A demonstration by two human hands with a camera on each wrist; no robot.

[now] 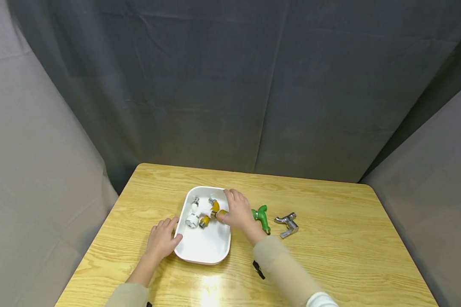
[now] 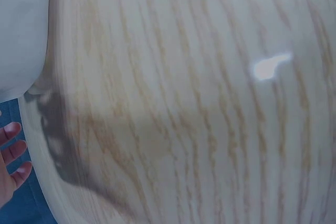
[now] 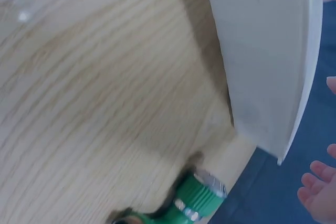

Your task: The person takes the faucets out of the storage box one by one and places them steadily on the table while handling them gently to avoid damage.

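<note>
Only the head view looks inside the white tray (image 1: 203,249) on the desk (image 1: 342,256), where a white tap (image 1: 192,220) and yellow fittings (image 1: 215,206) lie beneath the right hand (image 1: 238,213); whether its grip has clamped on one I cannot tell. The left hand (image 1: 161,238) is at the opposite rim, fingers parted in the left wrist view. The right wrist view adds the green tap's (image 3: 197,200) silvery end.
</note>
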